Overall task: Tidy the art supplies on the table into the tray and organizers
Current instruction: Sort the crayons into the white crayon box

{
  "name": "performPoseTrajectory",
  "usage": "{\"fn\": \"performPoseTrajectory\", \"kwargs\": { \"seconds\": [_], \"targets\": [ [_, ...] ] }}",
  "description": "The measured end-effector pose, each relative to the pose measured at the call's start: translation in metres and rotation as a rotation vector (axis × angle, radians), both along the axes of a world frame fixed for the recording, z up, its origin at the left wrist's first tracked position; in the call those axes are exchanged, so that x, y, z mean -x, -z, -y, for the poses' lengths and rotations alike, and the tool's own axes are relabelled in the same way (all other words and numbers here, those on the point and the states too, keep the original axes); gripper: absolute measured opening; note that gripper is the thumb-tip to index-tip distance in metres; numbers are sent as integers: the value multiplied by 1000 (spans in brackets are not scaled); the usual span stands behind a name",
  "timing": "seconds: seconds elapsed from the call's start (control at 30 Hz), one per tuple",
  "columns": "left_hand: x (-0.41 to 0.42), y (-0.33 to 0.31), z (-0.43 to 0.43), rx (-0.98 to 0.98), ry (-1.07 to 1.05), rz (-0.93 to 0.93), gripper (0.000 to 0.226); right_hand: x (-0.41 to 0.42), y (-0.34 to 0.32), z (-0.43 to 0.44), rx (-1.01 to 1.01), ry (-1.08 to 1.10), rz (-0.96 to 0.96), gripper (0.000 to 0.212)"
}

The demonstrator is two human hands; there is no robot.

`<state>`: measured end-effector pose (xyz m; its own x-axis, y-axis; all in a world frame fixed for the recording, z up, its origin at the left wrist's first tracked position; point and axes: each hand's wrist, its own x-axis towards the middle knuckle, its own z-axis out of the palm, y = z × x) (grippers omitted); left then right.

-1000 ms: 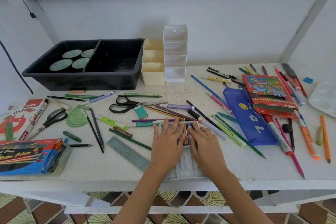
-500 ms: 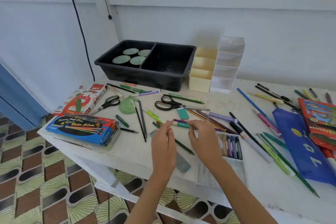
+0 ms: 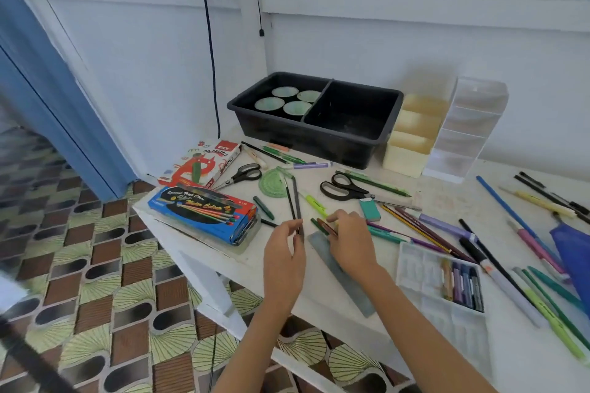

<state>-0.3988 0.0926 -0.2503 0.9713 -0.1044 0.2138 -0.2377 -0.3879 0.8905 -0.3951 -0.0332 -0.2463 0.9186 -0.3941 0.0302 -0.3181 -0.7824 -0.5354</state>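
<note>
Two hands are at the table's [image 3: 319, 285] near edge. The left hand [image 3: 283, 254] has its thumb and forefinger closed narrowly on the near end of two dark pencils [image 3: 295, 198]. The right hand [image 3: 352, 244] lies over a grey ruler [image 3: 348, 281], and its curled fingers pinch a brown crayon [image 3: 326, 226] beside a green pencil [image 3: 316, 225]. To its right, a clear case [image 3: 418, 268] holds a row of crayons [image 3: 463, 281].

Beyond the hands, all on the tabletop, lie a blue paint box [image 3: 204, 210], a teal eraser [image 3: 370, 209], a purple pen [image 3: 443, 226], scissors [image 3: 344, 190] and a green protractor [image 3: 271, 183].

At the back, by the wall, stands the black tray [image 3: 319, 137] with four round dishes [image 3: 281, 92] in its left compartment. Next to it a cream organizer [image 3: 405, 159] touches a clear organizer [image 3: 453, 163].
</note>
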Motion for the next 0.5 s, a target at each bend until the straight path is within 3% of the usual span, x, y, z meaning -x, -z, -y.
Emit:
{"fn": "performPoseTrajectory", "kwargs": {
  "seconds": [0.17, 0.33, 0.5],
  "targets": [
    [-28, -17, -11, -162, 27, 144, 26, -15, -16, -10, -127, -22, 91, 27],
    [-88, -45, -26, -613, 101, 262, 27, -35, -26, -20, -291, -21, 122, 22],
    [-126, -72, -22, -1124, 352, -24, 30, -44, -25, -21, -520, 43, 112, 22]
  ]
}}
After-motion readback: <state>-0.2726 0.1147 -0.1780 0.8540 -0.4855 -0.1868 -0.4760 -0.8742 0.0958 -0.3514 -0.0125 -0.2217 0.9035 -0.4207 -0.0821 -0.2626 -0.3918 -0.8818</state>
